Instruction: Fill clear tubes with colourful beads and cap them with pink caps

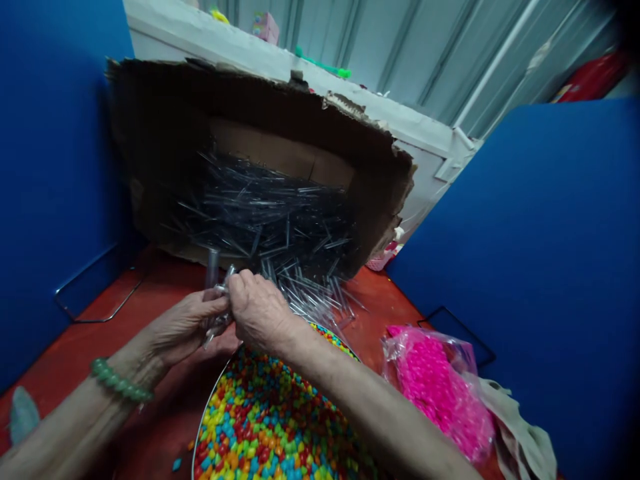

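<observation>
My left hand (187, 323), with a green bead bracelet (117, 381) on its wrist, is closed around several clear plastic tubes (213, 267). My right hand (263, 310) meets it there, its fingers curled at the same tubes. Whatever its fingertips pinch is hidden behind the knuckles. Below my right forearm is a round, thin-rimmed container (195, 440) filled with small multicoloured candy-like pieces (270, 420). More clear tubes (315, 297) spill onto the red tabletop from a torn cardboard box (280, 143) lying with its opening towards me, a heap of tubes inside.
Blue panels (540, 220) stand on both sides, with wire loops (100, 317) at their feet. On the right lie a clear bag of bright pink pieces (430, 380) and a pale cloth (525, 420). A white ledge (170, 33) with small toys runs behind the box.
</observation>
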Motion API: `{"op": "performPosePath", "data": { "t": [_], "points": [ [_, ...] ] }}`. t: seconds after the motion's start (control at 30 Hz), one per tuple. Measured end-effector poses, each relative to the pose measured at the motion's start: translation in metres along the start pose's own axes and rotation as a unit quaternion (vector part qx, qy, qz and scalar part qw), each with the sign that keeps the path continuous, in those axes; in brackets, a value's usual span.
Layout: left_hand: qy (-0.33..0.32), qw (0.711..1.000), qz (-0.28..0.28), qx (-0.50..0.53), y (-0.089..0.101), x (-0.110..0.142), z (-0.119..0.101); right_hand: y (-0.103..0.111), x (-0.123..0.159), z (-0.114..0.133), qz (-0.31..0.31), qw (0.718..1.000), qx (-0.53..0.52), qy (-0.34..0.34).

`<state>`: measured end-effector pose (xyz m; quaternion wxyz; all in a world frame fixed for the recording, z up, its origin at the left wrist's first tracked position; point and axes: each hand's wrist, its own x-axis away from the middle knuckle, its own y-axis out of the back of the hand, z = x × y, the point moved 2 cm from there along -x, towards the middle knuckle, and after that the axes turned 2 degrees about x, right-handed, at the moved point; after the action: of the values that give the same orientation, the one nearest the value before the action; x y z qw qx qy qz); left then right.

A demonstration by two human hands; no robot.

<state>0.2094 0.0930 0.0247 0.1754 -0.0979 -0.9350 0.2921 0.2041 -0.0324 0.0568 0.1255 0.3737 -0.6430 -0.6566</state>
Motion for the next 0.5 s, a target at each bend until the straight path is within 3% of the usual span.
{"op": "performPosePath", "data": {
  "t": [0.1, 0.17, 0.2, 0.27, 0.4, 0.5],
  "points": [
    [0.028, 0.999, 0.001, 0.018, -0.005, -0.003, 0.006, -0.001, 0.003, -0.019, -0.011, 0.999, -0.027, -0.021],
    [0.051, 0.998, 0.025, 0.009, -0.012, -0.004, 0.012, 0.001, 0.007, -0.049, -0.001, 0.991, -0.072, -0.111],
    [0.062, 0.997, 0.035, 0.000, -0.016, -0.004, 0.015, 0.000, 0.012, -0.071, 0.013, 0.974, -0.114, -0.198],
    [0.074, 0.996, 0.043, -0.021, -0.019, -0.006, 0.020, -0.004, 0.027, -0.116, 0.018, 0.950, -0.124, -0.285],
    [0.080, 0.996, 0.016, -0.045, -0.008, -0.009, 0.031, -0.033, 0.074, -0.202, 0.083, 0.899, -0.103, -0.418],
    [0.083, 0.995, 0.024, -0.057, 0.004, -0.012, 0.038, -0.064, 0.102, -0.234, 0.141, 0.877, -0.117, -0.445]
  ]
}}
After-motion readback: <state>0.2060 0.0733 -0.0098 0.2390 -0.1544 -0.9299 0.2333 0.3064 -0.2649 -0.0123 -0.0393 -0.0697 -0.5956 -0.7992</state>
